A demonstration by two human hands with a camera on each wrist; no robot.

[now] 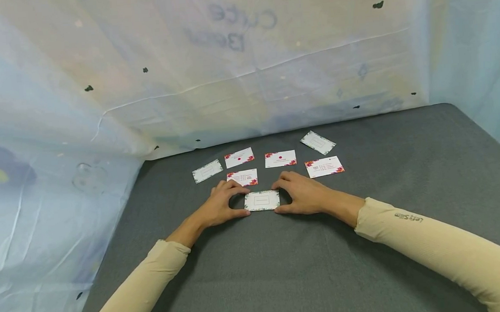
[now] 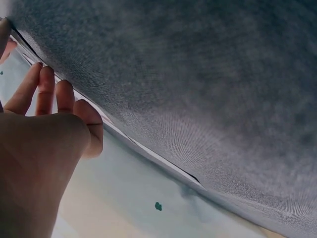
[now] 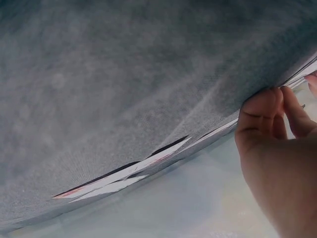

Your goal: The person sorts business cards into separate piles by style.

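A white card with a floral border [image 1: 262,200], perhaps a small stack, lies on the grey mat [image 1: 282,268] in the head view. My left hand [image 1: 243,202] pinches its left end between thumb and curled fingers. My right hand [image 1: 280,198] pinches the right end the same way. In the left wrist view, my left hand [image 2: 44,124] shows its fingers against the mat [image 2: 198,74]. The right wrist view shows my right hand [image 3: 277,129] with fingers curled at the mat's surface.
Several more cards lie face up beyond the hands: a bordered card [image 1: 207,171], red-flowered cards [image 1: 239,157] [image 1: 242,177] [image 1: 280,158] [image 1: 324,166], and a tilted card [image 1: 317,142]. Pale plastic sheeting [image 1: 228,81] walls the back and sides. Cards show edge-on [image 3: 124,173].
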